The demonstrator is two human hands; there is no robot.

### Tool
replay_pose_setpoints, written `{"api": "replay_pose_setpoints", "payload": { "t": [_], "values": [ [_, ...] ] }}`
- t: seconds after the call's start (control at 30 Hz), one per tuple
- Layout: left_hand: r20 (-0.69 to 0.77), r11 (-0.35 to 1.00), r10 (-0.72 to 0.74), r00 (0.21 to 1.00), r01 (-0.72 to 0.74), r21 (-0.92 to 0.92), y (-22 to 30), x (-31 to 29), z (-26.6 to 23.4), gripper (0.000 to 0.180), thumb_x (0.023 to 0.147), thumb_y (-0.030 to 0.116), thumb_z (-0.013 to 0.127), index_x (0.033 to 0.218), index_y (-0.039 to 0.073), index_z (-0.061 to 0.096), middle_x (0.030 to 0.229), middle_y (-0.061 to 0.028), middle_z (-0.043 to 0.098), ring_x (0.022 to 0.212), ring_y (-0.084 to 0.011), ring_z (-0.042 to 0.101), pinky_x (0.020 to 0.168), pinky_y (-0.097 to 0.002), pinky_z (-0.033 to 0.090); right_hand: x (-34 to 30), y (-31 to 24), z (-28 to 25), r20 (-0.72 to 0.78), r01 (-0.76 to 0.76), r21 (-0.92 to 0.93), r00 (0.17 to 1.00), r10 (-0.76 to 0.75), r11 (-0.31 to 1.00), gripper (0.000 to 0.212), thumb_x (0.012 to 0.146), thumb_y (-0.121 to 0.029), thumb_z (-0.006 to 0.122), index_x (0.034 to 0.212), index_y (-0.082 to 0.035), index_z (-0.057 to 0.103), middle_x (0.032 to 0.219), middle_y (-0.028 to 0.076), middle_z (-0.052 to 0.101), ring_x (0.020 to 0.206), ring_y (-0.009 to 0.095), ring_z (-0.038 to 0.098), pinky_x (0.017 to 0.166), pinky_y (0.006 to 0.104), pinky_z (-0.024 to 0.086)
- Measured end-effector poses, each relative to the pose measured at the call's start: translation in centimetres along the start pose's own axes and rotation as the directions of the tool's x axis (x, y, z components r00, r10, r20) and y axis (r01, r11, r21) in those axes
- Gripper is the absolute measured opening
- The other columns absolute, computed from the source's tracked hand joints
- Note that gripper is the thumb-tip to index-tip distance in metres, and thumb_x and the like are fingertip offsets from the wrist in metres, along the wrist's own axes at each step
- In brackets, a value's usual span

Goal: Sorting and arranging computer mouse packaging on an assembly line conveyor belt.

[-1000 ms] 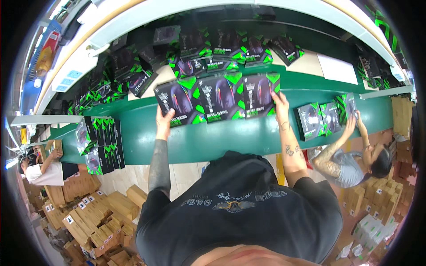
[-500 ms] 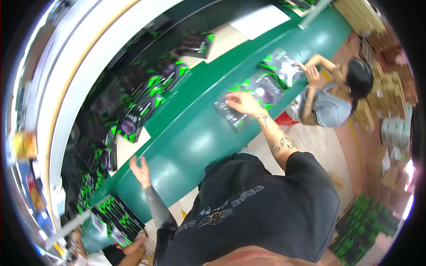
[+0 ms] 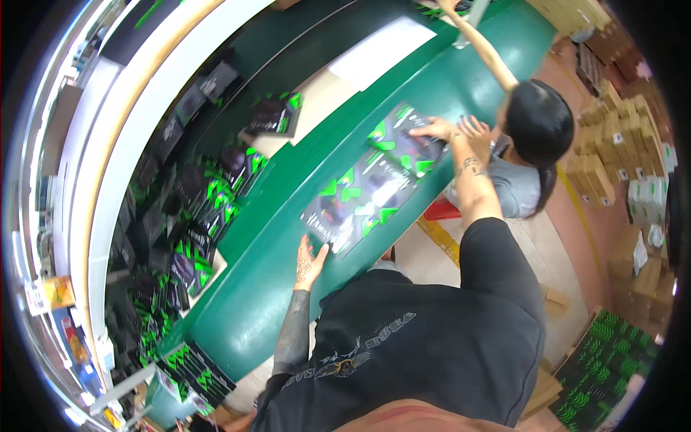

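A row of flat black-and-green boxes (image 3: 367, 183) lies along the rim of the green counter (image 3: 273, 288). My left hand (image 3: 309, 261) presses flat against the row's near left end. My right hand (image 3: 437, 129) rests on its far right end, so the row is clamped between both hands. A co-worker with dark hair (image 3: 536, 122) stands at the counter to my right. One of their hands (image 3: 476, 133) lies right beside my right hand, and their other arm (image 3: 482, 43) stretches up along the counter.
Many more black-and-green boxes (image 3: 187, 216) are heaped on the inner shelf to the left. A white sheet (image 3: 381, 50) lies further up. A red stool (image 3: 443, 209) stands under the counter. Cardboard cartons (image 3: 612, 158) and stacked green-black packs (image 3: 604, 360) line the floor at right.
The view has swung right and down. The row of boxes has come down onto the counter rim, and my left hand has moved up to its left end. The co-worker now reaches further along the counter.
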State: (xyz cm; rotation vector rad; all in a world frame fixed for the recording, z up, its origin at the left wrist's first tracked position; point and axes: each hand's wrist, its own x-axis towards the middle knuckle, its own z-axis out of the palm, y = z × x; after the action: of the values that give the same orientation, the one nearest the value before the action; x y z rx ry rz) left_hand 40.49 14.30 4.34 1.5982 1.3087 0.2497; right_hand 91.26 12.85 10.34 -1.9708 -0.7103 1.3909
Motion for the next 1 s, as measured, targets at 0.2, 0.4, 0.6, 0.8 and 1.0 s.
{"api": "replay_pose_setpoints", "payload": {
  "t": [0.2, 0.4, 0.6, 0.8, 1.0],
  "values": [
    [-0.328, 0.941, 0.01, 0.945, 0.101, 0.321, -3.0, 1.7, -1.5, 0.101, 0.068, 0.044, 0.073, 0.138, -0.002, 0.018, 0.134, -0.0303, 0.028, 0.125, -0.0452, 0.024, 0.101, -0.0491, 0.027, 2.0, -0.1, 10.8, 0.147, 0.376, -0.505, 0.924, -0.352, 0.777, 0.102, 0.058, -0.072, 0.063, 0.128, 0.0, 0.044, 0.129, 0.023, 0.045, 0.121, 0.035, 0.042, 0.101, 0.0355, 0.036],
    [-0.35, 0.91, -0.202, 0.915, 0.307, 0.278, -9.3, -4.7, -8.8, 0.102, 0.066, 0.047, 0.072, 0.144, 0.018, 0.013, 0.138, -0.0367, 0.009, 0.127, -0.0501, 0.022, 0.103, -0.0487, 0.027, -4.4, -0.7, 23.9, 0.146, 0.277, -0.573, 0.961, -0.236, 0.772, 0.103, 0.055, -0.076, 0.06, 0.136, -0.017, 0.036, 0.13, 0.03, 0.034, 0.119, 0.043, 0.038, 0.097, 0.0473, 0.035],
    [-0.206, 0.787, 0.268, 0.941, -0.09, 0.61, -14.1, -6.3, -11.1, 0.097, 0.06, 0.039, 0.077, 0.138, 0.005, 0.028, 0.14, -0.0315, 0.017, 0.13, -0.0457, 0.019, 0.106, -0.0477, 0.022, -9.9, 1.9, 33.1, 0.396, 0.697, -0.668, 0.63, -0.668, 0.26, 0.093, 0.064, -0.055, 0.068, 0.138, -0.013, 0.031, 0.142, 0.024, 0.021, 0.13, 0.046, 0.019, 0.103, 0.0557, 0.023],
    [0.08, 0.773, 0.417, 0.905, -0.4, 0.492, -10.4, -5.4, -4.9, 0.109, 0.056, 0.03, 0.079, 0.136, -0.008, 0.016, 0.143, -0.0271, 0.012, 0.13, -0.0452, 0.017, 0.107, -0.0461, 0.021, -10.9, 2.3, 35.6, 0.655, 0.837, -0.542, 0.474, -0.588, 0.071, 0.113, 0.051, -0.065, 0.071, 0.141, -0.017, 0.024, 0.148, 0.019, 0.006, 0.132, 0.05, -0.001, 0.105, 0.0587, 0.016],
    [0.061, 0.861, 0.421, 0.905, -0.419, 0.289, -8.4, -5.0, -5.6, 0.111, 0.055, 0.018, 0.077, 0.137, -0.009, 0.007, 0.145, -0.0268, 0.004, 0.133, -0.0399, 0.015, 0.108, -0.0396, 0.023, -11.1, 3.1, 34.5, 0.617, 0.814, -0.58, 0.447, -0.648, 0.01, 0.112, 0.055, -0.069, 0.066, 0.141, -0.011, 0.024, 0.147, 0.022, 0.009, 0.133, 0.049, 0.001, 0.103, 0.06, 0.018]
  ]
}}
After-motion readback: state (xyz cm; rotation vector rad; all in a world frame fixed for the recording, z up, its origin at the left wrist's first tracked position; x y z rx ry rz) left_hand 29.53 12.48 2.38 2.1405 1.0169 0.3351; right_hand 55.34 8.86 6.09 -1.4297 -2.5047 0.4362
